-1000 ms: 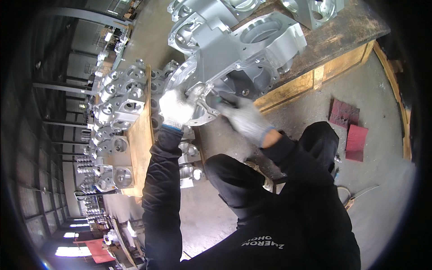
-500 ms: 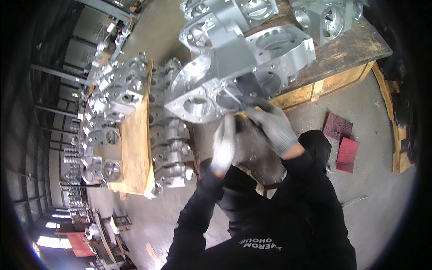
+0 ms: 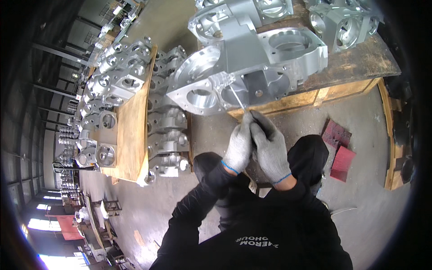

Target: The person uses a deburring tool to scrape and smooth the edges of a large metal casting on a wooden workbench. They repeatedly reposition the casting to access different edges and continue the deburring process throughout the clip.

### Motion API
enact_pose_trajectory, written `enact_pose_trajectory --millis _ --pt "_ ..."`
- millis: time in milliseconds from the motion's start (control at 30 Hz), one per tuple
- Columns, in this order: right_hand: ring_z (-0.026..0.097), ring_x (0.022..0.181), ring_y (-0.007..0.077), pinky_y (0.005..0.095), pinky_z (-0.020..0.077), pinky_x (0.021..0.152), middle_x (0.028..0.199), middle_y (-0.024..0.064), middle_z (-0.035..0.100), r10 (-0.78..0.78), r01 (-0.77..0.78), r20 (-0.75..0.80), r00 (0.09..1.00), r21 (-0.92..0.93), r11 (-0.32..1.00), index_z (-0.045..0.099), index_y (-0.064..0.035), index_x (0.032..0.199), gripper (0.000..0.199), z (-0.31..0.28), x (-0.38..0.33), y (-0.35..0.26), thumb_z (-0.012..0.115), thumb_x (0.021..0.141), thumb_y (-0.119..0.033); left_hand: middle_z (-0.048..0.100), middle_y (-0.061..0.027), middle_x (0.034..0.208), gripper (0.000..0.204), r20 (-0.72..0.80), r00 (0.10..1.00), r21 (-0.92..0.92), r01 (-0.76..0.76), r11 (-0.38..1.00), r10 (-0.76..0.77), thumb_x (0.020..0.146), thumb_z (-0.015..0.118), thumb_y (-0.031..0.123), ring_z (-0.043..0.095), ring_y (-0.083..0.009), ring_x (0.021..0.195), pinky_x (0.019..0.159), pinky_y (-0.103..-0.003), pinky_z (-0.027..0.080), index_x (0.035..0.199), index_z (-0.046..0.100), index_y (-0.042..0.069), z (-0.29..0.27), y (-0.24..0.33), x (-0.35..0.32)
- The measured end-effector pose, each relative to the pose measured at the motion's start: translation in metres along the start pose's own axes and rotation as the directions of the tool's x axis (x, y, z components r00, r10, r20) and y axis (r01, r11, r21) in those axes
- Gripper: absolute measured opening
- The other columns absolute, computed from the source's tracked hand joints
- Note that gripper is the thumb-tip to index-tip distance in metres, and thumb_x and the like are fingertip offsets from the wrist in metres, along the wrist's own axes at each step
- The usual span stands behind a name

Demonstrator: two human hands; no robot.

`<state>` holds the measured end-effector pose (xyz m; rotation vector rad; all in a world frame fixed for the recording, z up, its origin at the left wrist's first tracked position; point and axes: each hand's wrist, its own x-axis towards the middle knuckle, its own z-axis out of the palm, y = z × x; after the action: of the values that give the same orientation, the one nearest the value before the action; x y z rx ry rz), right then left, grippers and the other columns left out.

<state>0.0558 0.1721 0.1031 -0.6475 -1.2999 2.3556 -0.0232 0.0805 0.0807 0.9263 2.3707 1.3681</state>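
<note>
Left hand (image 3: 238,146) now drawn in against right hand (image 3: 271,150)

Half a second earlier the hands stood farther apart; now they meet at the near end of a slim tool (image 3: 238,97). Its pale, straight shaft runs far and slightly left from the gloves to the near face of a large casting (image 3: 243,47); tip contact cannot be confirmed.

Fingers: right curled and clamped on the tool's near end; left fingertips gathered together alongside, but whether they pinch it, cannot tell.

Technique (judgement): let one hand steer and the other steady; keep the shaft angle constant, pressure light and even, knuckles clear of the machined edges.

Materials: casting silver-grey, matt on its broad web, brighter where bored; flanges angular, drilled with small holes. Left round bore (image 3: 202,98) smooth-walled. Gloves (image 3: 276,162) grey-white knit, blue-edged cuffs. Workbench (image 3: 364,63): dark, scuffed wooden top, paler timber front. Near right, on the floor: red sheet (image 3: 343,164), flat, creased.
</note>
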Motion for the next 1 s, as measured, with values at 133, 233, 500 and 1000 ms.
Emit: enact_pose_trajectory --millis 133,233,500,1000 --pt "0.069 0.109 0.0227 0.0325 0.0507 0.096 0.115 0.0180 0.074 -0.064 0.076 0.114 0.991 -0.102 0.992 0.065 0.0043 0.128 0.035 -0.001 0.019 0.000 0.059 0.102 -0.019 0.068 -0.0176 0.099 0.038 0.107 0.895 -0.375 0.439 0.816 -0.432 0.102 0.058 0.025 0.069 -0.0273 0.085 0.078 -0.042 0.057 0.128 0.054 -0.003 0.007 0.004 0.007" --pt "0.068 0.110 0.0213 0.0316 0.0502 0.096 0.117 0.0180 0.073 -0.004 0.009 0.022 1.000 -0.213 0.977 0.063 0.0053 0.130 0.037 -0.007 0.001 0.001 0.059 0.102 -0.019 0.068 -0.0184 0.109 0.059 0.167 0.831 -0.179 0.555 0.812 -0.531 0.113 0.032 0.049 0.066 -0.0186 0.101 0.086 -0.038 0.054 0.125 0.059 -0.002 0.007 0.009 0.004" --pt "0.068 0.109 0.0226 0.0340 0.0504 0.097 0.114 0.0187 0.073 -0.113 0.121 0.042 0.993 -0.366 0.923 0.063 0.0046 0.131 0.037 -0.013 -0.007 -0.004 0.056 0.102 -0.018 0.067 -0.0078 0.094 0.053 0.000 0.970 -0.204 0.238 0.950 -0.243 0.110 0.042 0.053 0.068 -0.0189 0.090 0.074 -0.038 0.055 0.109 0.064 0.005 0.025 -0.007 -0.010" --pt "0.062 0.122 0.0210 0.0308 0.0479 0.102 0.133 0.0170 0.065 0.031 0.003 0.113 0.993 -0.284 0.959 0.054 0.0063 0.142 0.043 -0.011 -0.006 0.006 0.051 0.105 -0.017 0.067 -0.0071 0.087 0.062 0.228 0.852 -0.515 0.516 0.684 -0.471 0.109 0.039 0.055 0.063 -0.0112 0.084 0.071 -0.031 0.052 0.099 0.068 0.002 0.010 0.014 -0.011"
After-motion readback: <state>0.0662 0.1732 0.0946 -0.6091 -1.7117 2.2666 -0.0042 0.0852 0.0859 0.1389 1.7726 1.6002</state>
